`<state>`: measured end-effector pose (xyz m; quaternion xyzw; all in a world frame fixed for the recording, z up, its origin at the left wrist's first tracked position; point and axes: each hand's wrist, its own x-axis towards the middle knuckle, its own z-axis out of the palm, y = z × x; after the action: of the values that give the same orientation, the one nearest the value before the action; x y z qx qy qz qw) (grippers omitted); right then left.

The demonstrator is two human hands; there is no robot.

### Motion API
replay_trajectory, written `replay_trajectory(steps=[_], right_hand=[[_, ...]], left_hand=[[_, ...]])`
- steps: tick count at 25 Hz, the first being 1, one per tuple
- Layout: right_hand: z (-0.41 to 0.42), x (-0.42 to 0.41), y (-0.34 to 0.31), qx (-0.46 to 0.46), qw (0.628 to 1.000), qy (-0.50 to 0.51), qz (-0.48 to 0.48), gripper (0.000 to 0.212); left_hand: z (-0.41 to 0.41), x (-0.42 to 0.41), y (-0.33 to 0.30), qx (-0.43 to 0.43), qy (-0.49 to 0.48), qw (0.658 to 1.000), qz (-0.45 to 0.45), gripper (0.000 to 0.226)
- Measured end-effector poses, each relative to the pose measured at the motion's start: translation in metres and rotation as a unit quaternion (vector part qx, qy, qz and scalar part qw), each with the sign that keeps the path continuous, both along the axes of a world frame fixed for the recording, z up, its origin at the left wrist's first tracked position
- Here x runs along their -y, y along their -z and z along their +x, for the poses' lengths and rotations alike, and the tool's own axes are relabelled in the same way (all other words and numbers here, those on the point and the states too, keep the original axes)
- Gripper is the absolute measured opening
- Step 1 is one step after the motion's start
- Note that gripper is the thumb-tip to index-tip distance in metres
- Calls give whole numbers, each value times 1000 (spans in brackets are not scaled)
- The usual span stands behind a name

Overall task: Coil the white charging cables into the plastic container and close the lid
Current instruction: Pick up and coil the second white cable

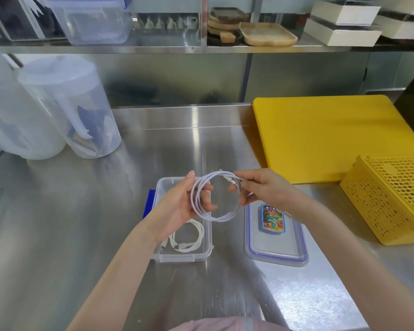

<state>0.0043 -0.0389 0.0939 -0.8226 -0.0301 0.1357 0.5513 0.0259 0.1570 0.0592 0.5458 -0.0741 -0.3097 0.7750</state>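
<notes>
Head view. A clear plastic container (pixel 207 255) stands open on the steel table (pixel 58 235). It serves as the reference for all positions below.

Inside the container, at its near end, lies one coiled white cable (pixel 189 237).

Directly above the container's far half, a second white cable (pixel 216 195) is held in the air as a round coil of several loops.

The left hand (pixel 187 206) is above the container's left side. Its thumb and fingers curl around the left arc of the held coil.

The right hand (pixel 261 187) is above the container's far right corner. Its fingertips pinch the cable's end, near the connector, against the coil's upper right arc.

The lid (pixel 276 249) lies flat on the table just to the right of the container and apart from it. It carries a coloured label.

A yellow basket (pixel 392 199) sits well to the right of the container. A yellow cutting board (pixel 325 139) lies beyond and to the right of it. Clear plastic jugs (pixel 69 106) stand beyond it to the left.
</notes>
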Motion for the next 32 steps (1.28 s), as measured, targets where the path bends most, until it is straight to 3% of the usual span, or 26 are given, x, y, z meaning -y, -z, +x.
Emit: replay_trajectory(steps=[3, 8, 11, 15, 21, 24, 28, 32], right_hand=[[-1, -3, -2, 20, 997, -42, -60, 31], [3, 5, -3, 82, 994, 26, -63, 31], [5, 6, -4, 139, 982, 40, -123, 29], [1, 3, 10, 195, 937, 63, -282, 22], [3, 10, 24, 193, 929, 113, -296, 29], [6, 5, 26, 186, 944, 156, -223, 27], [13, -7, 20, 109, 974, 197, -7, 35], [14, -15, 13, -22, 958, 196, 208, 37]], left_hand=[[2, 8, -1, 22, -34, 997, 73, 46], [4, 8, -1, 47, -61, 994, 74, 44], [2, 9, 1, 46, -82, 994, 47, 40], [3, 5, -3, 4, -130, 991, -34, 29], [6, 3, -5, -25, -165, 984, -67, 27], [2, 10, -4, -50, -140, 985, -84, 32], [-2, 17, -5, -60, -129, 986, -90, 37], [-1, 18, -6, -76, -144, 981, -105, 40]])
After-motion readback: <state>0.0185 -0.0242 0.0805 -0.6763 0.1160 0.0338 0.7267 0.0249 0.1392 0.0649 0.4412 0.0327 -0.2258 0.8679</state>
